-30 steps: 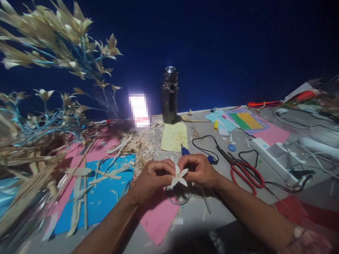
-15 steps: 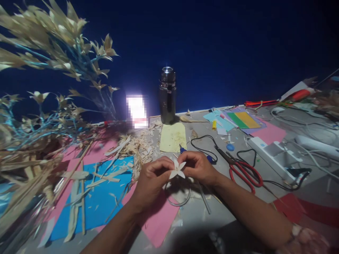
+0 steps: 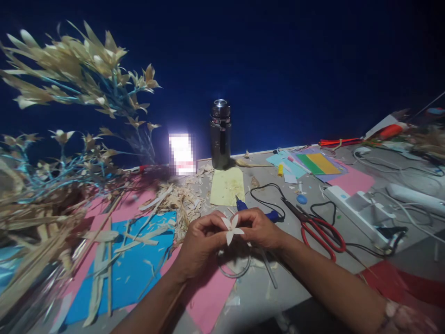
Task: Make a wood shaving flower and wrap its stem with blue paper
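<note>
A small pale handmade flower (image 3: 232, 229) with several pointed petals is held between my two hands at the middle of the view. My left hand (image 3: 205, 234) pinches it from the left, thumb and fingers closed. From the other side my right hand (image 3: 261, 228) grips it, fingers bent in. Just behind my right hand lies a blue hot glue gun (image 3: 273, 215), its nozzle over a yellow paper sheet (image 3: 225, 188). Below the flower is a ring-shaped wire (image 3: 239, 273), and a grey rod (image 3: 269, 271) sticks out beneath my right hand.
Red-handled scissors (image 3: 321, 232) and a white power strip (image 3: 361, 215) lie to the right. A dark flask (image 3: 220, 139) stands behind. Dried-flower branches (image 3: 114, 88) rise at left, above husk strips on a blue sheet (image 3: 132, 264). Coloured papers (image 3: 318, 163) lie at back right.
The flower has turned slightly between my fingers, so its petals point differently. Both hands keep hold of it. The whole view has shifted a little, with things sitting lower in the picture.
</note>
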The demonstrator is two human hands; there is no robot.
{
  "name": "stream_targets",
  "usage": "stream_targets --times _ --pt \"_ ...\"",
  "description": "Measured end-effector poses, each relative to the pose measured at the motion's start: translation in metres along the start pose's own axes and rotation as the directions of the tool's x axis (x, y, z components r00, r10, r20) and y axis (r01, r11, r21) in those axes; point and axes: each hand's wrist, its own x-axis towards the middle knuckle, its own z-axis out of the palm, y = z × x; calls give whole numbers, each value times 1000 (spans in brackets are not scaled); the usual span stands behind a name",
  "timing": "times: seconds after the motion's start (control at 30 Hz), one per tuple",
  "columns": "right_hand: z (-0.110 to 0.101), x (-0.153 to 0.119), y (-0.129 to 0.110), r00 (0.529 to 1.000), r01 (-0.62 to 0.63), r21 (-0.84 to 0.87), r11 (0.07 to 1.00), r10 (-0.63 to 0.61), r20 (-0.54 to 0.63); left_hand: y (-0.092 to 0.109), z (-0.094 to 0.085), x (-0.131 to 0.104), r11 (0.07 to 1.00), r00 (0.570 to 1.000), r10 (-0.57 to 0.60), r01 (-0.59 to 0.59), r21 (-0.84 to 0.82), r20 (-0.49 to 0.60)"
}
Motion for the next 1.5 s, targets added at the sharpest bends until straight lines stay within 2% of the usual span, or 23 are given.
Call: stream_targets --times 0.1,0.2,0.37,0.57,0.77,1.07,1.2,1.33,1.5 --pt "1 0 0 1000 -10 36 999 9 5 -3 -1 0 988 993 -115 117 -103 24" --pt "0 0 -3 1000 -24 43 999 23 9 -4 -2 -1 984 987 -155 157 -83 31" --pt "0 -1 -9 996 -70 28 997 68 64 -2 -5 1 992 993 -103 98 79 59" --pt "-1 -1 -7 990 -127 -9 992 128 52 2 -8 4 982 997 34 -45 184 66" --pt "-1 0 -6 988 -129 -5 992 129 86 0 -10 2 981 997 34 -48 186 76" --pt "-4 -1 -6 986 -160 -17 987 161 43 -2 -9 2 965 998 -31 17 262 47" --pt "-1 0 -8 987 -158 -10 987 158 7 4 1 0 968 999 36 -26 250 -36" --pt "2 0 -10 985 -171 -21 985 170 -22 4 6 -2 980 991 34 -7 199 -131" --pt "2 1 -10 981 -192 -17 981 191 -25 1 3 -2 981 991 39 -13 196 -127"
